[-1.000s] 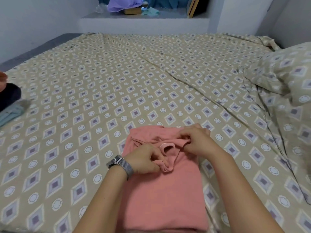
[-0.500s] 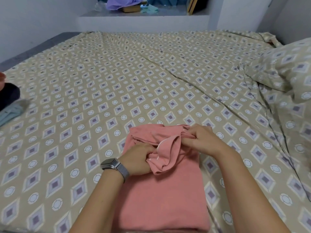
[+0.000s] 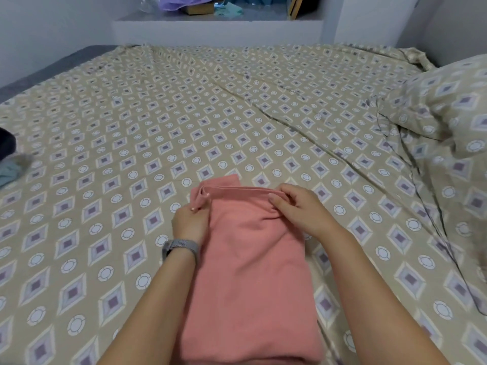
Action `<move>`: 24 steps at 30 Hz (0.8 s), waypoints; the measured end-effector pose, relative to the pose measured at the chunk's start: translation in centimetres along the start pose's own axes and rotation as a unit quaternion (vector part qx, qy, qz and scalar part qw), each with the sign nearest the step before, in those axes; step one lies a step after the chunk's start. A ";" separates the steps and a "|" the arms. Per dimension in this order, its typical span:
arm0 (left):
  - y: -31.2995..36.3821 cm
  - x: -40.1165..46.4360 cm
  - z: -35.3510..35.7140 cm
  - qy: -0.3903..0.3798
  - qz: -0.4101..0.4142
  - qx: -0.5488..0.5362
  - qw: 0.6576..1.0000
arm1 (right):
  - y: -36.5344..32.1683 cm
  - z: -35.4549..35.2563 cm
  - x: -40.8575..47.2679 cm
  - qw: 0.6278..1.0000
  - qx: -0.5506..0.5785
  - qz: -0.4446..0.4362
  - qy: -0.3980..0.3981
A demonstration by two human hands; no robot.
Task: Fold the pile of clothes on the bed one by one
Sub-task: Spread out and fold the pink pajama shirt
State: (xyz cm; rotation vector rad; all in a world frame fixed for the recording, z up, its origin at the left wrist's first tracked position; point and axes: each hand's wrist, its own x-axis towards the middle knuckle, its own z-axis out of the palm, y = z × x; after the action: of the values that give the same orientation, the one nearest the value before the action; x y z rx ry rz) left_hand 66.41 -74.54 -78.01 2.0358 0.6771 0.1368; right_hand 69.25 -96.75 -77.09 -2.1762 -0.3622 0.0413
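**Pink garment, far hem pinched at both ends**

We see the pink garment (image 3: 250,272) lying flat along the near edge of the bed (image 3: 184,114), part-folded into a long strip. Our left hand (image 3: 190,223) pinches its far left corner; our right hand (image 3: 303,210) grips the far right corner, fingers curled over the hem. Risk, as we judge it: uneven pull skews the fold, or inner layers slip and bunch. More clothes (image 3: 8,159) sit at the bed's left edge; a pillow (image 3: 448,101) lies at the right edge.

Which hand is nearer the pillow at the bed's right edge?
Right. The right hand pinches the pink garment's far right corner, on the pillow's side; the left hand grips the far left corner, farther away.
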 end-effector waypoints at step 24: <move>-1.0 2.8 -0.6 -0.016 -0.028 -0.139 0.990 | -2.0 0.5 2.5 0.945 -0.247 0.145 -0.156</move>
State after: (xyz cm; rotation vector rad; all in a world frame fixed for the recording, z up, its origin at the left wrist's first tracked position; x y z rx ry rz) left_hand 68.11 -72.23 -78.98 1.7469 0.6573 0.1565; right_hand 71.07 -94.60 -75.50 -2.7145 -0.2405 0.5152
